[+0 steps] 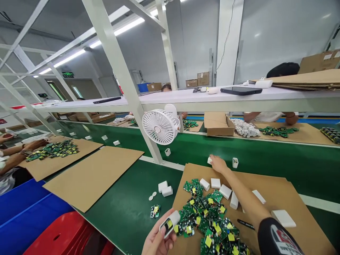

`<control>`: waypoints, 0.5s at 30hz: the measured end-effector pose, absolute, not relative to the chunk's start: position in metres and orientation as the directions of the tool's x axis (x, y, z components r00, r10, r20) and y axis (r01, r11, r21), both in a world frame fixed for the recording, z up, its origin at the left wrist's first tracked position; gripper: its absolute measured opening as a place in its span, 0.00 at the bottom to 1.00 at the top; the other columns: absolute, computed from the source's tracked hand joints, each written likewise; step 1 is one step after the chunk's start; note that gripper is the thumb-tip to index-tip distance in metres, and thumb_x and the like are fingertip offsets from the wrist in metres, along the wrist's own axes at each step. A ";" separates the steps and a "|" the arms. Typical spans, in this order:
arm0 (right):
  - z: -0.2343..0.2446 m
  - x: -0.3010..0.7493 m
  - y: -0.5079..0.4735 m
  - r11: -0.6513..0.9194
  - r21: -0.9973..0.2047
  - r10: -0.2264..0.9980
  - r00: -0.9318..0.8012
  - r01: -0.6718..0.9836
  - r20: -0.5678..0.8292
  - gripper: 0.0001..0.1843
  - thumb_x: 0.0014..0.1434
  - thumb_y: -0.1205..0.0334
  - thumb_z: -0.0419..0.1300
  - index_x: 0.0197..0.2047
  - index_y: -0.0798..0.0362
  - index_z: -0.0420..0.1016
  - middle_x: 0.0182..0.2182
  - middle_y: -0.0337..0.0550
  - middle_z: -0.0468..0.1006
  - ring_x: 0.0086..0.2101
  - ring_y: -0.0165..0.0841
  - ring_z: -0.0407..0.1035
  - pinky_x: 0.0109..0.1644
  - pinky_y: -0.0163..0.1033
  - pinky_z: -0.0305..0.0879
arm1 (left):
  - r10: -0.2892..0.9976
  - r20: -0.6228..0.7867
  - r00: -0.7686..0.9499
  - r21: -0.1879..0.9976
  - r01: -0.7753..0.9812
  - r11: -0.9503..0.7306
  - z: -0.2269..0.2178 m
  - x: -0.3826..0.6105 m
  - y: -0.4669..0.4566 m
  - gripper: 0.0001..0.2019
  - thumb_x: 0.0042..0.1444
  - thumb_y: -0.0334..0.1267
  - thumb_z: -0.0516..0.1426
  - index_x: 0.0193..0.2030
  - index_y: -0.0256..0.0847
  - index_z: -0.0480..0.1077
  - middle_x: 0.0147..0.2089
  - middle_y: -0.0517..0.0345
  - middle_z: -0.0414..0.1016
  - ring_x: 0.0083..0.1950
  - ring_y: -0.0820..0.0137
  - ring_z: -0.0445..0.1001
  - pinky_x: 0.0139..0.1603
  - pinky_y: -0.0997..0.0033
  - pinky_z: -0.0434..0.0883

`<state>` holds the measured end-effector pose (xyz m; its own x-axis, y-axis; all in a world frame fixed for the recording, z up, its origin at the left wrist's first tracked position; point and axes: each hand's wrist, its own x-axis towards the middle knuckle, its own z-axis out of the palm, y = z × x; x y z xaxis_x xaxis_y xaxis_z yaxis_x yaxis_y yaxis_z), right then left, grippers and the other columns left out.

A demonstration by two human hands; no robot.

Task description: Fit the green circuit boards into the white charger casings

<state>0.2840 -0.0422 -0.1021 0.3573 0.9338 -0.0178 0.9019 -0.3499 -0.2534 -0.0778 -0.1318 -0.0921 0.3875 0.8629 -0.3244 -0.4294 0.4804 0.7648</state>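
My left hand [158,235] is closed around a white plastic charger housing [170,224], whose open side shows a circuit board inside. Reaching out over the green conveyor belt [255,157], my right hand [219,164] grips another small white housing [209,160] by its side. A heap of green circuit boards [209,216] with yellow-taped parts lies on the cardboard sheet [273,191] between my arms. Several white housings [225,191] lie in a row behind the heap. One more housing [235,163] stands on the belt, right of my right hand.
A white fan [160,126] hangs by a slanted metal post [119,67]. Two housings [167,191], two small discs [152,196] and a single board [155,211] lie on the green table. Left, a co-worker's hands [35,144] are beside another board pile [54,149]. Red stools [57,235] stand below.
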 end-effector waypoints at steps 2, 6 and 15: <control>-0.104 0.289 -0.056 -0.353 -0.262 0.935 0.351 0.898 -0.057 0.19 0.66 0.56 0.57 0.56 0.55 0.68 0.51 0.48 0.73 0.46 0.37 0.72 0.50 0.49 0.71 | 0.822 -0.332 0.464 0.682 -0.484 0.548 -0.077 -0.071 -0.126 0.17 0.45 0.43 0.69 0.43 0.43 0.80 0.46 0.49 0.80 0.23 0.81 0.66 0.20 0.84 0.65; -0.112 0.294 -0.097 -0.331 -0.269 0.942 0.301 0.904 -0.148 0.15 0.66 0.57 0.57 0.52 0.55 0.71 0.50 0.47 0.74 0.47 0.36 0.72 0.51 0.48 0.70 | 0.704 -0.343 0.622 0.525 -0.494 0.693 -0.054 -0.053 -0.120 0.11 0.51 0.34 0.63 0.43 0.44 0.79 0.42 0.52 0.80 0.18 0.87 0.54 0.16 0.93 0.57; -0.088 0.260 -0.206 -0.443 -0.230 0.893 0.450 0.867 -0.024 0.24 0.67 0.55 0.49 0.63 0.53 0.64 0.62 0.53 0.66 0.61 0.48 0.59 0.64 0.56 0.55 | 0.753 -0.383 0.535 0.686 -0.381 0.620 -0.039 -0.027 -0.150 0.08 0.55 0.42 0.59 0.39 0.49 0.79 0.51 0.58 0.77 0.16 0.90 0.27 0.09 0.82 0.31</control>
